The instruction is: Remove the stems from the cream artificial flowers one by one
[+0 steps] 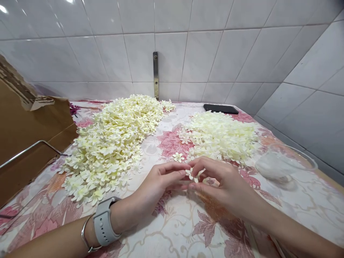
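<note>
A small white artificial flower is between my two hands, low over the table. My left hand comes in from the left, its thumb and fingers closed at the flower's near side. From the right, my right hand bends its fingers round the same flower, thumb below and fingertips above. My fingers hide part of the flower. Just beyond them a single loose flower lies flat on the cloth. A pale heap of flowers spreads behind my right hand, and a larger, yellower flower heap lies to the left.
A clear bowl with whitish contents sits at the right. A black phone lies near the tiled wall. At the left stands a cardboard box with a bent metal rod before it. The floral tablecloth covers the table.
</note>
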`<state>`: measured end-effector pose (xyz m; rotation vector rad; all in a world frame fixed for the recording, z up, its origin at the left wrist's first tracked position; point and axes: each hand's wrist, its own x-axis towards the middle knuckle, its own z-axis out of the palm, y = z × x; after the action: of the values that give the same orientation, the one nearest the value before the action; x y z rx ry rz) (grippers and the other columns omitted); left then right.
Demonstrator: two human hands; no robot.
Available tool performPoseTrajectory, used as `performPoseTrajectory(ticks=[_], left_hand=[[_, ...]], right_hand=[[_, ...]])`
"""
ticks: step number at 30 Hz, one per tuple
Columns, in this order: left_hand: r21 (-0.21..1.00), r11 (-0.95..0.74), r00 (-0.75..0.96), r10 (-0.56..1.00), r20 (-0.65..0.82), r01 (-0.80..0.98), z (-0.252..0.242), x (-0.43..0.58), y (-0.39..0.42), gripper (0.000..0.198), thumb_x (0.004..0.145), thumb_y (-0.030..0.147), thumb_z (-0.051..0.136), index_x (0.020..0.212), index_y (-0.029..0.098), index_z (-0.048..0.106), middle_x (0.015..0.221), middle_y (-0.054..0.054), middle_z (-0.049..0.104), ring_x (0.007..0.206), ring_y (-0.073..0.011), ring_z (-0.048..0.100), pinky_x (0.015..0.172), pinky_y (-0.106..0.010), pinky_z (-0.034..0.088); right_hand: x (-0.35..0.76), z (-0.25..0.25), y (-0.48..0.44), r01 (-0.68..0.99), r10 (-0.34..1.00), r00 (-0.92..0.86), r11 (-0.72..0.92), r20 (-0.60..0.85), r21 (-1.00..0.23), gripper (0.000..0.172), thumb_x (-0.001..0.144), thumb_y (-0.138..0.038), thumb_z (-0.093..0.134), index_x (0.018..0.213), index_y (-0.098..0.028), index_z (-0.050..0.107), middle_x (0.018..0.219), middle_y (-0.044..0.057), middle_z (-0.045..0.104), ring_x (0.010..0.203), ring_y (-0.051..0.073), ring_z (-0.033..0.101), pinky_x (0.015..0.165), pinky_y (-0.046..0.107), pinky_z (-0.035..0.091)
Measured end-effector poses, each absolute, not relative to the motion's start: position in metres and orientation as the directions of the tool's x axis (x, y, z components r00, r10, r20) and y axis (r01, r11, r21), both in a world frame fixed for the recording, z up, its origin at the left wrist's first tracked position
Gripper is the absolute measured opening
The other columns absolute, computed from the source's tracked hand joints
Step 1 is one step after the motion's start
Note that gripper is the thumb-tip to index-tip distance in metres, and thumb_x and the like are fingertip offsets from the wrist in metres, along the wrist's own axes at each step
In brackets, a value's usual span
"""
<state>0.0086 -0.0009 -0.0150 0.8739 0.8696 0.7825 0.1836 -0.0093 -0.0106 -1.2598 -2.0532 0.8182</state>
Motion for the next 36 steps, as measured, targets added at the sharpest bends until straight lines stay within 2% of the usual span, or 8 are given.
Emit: performPoseTrajectory(ticks=[4,6,9,14,17,24,30,36], left_hand=[[0.966,0.243,0.276,0.938,-0.211,-0.087,-0.015,0.01,-0.007,0.012,0.08,0.024,0.06,0.088,0.018,0.067,0.081,-0.001,0.065,0.07,-0.0105,0.06,0.064,-0.018,0.046],[0.981,0.185,0.209,0.963,-0.169,-0.057,-0.015,0.01,-0.008,0.012,0.082,0.025,0.058,0.089,0.019,0.064,0.076,0.0,0.064,0.067,-0.011,0.059,0.062,-0.019,0.046],[0.982,0.181,0.178,0.969,-0.168,-0.055,-0.017,0.008,-0.007,0.011,0.082,0.026,0.056,0.088,0.019,0.06,0.071,0.0,0.062,0.065,-0.0122,0.058,0.059,-0.021,0.046],[0.979,0.199,0.148,0.97,-0.191,-0.048,-0.017,0.008,-0.004,0.013,0.083,0.031,0.054,0.087,0.019,0.058,0.07,0.001,0.06,0.064,-0.0117,0.057,0.058,-0.02,0.045],[0.971,0.227,0.151,0.965,-0.214,-0.07,-0.018,0.009,-0.004,0.014,0.083,0.032,0.055,0.087,0.019,0.058,0.078,0.0,0.06,0.066,-0.0114,0.057,0.057,-0.02,0.045],[0.957,0.269,0.146,0.957,-0.252,-0.107,-0.021,0.01,-0.004,0.016,0.08,0.033,0.056,0.087,0.019,0.06,0.074,-0.001,0.06,0.064,-0.012,0.057,0.054,-0.02,0.045],[0.947,0.297,0.14,0.95,-0.28,-0.125,-0.017,0.013,-0.003,0.018,0.075,0.034,0.061,0.082,0.018,0.06,0.076,-0.002,0.062,0.058,-0.0107,0.055,0.052,-0.02,0.044],[0.951,0.28,0.131,0.956,-0.263,-0.133,-0.018,0.013,-0.002,0.021,0.073,0.037,0.063,0.08,0.018,0.061,0.076,-0.003,0.062,0.062,-0.0134,0.057,0.052,-0.022,0.046]], right_hand=[[0.182,-0.022,-0.008,0.523,0.931,-0.304,0.34,0.201,-0.782,0.016,0.081,-0.023,0.062,0.072,-0.021,0.048,0.086,0.0,0.057,0.081,0.017,0.057,0.07,0.03,0.046],[0.183,-0.025,-0.007,0.476,0.948,-0.276,0.28,0.161,-0.834,0.01,0.082,-0.025,0.06,0.089,-0.023,0.054,0.095,0.002,0.059,0.085,0.018,0.058,0.07,0.03,0.048],[0.183,-0.025,-0.005,0.443,0.93,-0.341,0.285,0.134,-0.85,0.025,0.085,-0.019,0.053,0.108,-0.025,0.057,0.106,0.005,0.061,0.095,0.019,0.059,0.077,0.031,0.048],[0.181,-0.022,-0.008,0.469,0.932,-0.344,0.279,0.117,-0.838,0.01,0.085,-0.02,0.053,0.086,-0.021,0.063,0.081,0.001,0.067,0.075,0.016,0.061,0.067,0.026,0.044],[0.181,-0.024,-0.011,0.462,0.951,-0.309,0.171,0.022,-0.87,0.02,0.09,-0.034,0.047,0.076,-0.021,0.053,0.058,-0.003,0.057,0.055,0.013,0.053,0.051,0.023,0.039],[0.183,-0.024,-0.008,0.43,0.917,-0.377,0.297,0.129,-0.853,0.022,0.093,-0.026,0.039,0.103,-0.023,0.058,0.068,-0.001,0.058,0.062,0.013,0.055,0.06,0.024,0.042],[0.187,-0.027,-0.009,0.297,0.952,-0.305,0.064,-0.032,-0.953,0.019,0.086,-0.04,0.053,0.083,-0.022,0.049,0.055,-0.006,0.048,0.048,0.012,0.053,0.047,0.022,0.04],[0.186,-0.025,-0.007,0.378,0.958,-0.287,0.134,0.022,-0.916,0.022,0.089,-0.037,0.05,0.073,-0.021,0.051,0.06,-0.004,0.054,0.052,0.01,0.053,0.051,0.022,0.041]])
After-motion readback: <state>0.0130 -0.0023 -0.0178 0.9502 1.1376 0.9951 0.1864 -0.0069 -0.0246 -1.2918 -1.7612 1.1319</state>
